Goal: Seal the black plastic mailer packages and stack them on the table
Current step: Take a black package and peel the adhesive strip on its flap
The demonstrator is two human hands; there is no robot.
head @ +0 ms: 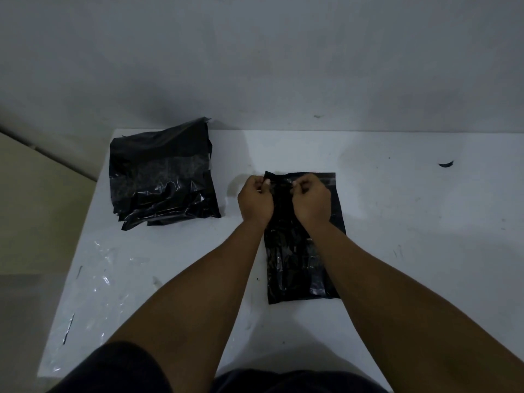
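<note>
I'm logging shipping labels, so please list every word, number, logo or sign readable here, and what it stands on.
No readable text anywhere.
Flat black plastic mailer, pinched at its top by the left hand and right hand: no label or print visible.
Stack of black plastic mailers: a grey mottled band, no letters discernible.
White table: only scuffs.

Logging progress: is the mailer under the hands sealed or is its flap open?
Open, apparently: the mailer lies flat, flap unfolded at its far end with a pale strip showing; left hand and right hand pinch it.
</note>
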